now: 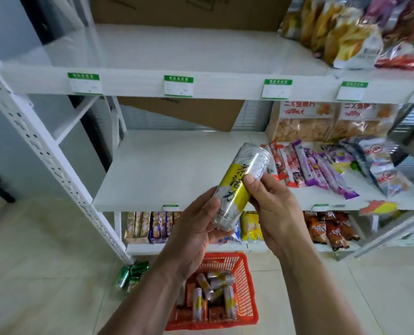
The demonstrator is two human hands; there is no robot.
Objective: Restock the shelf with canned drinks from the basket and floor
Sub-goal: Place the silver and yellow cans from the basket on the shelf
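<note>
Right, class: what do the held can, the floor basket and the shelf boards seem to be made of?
Can: likely thin metal, glossy silver sheen under a yellow printed label.
Basket: looks like moulded red plastic with a lattice wall.
Shelf boards: matte white, probably painted metal or laminate; unclear.

I can't read the blurred price tags [178,85] — snack bags [360,30], upper right, are cut off by the frame.

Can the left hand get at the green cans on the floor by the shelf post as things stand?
Probably not right away: the left hand grips the silver-and-yellow drink can together with the right hand. The green metal cans lie uncovered on the floor, so the path looks free once it lets go.
</note>
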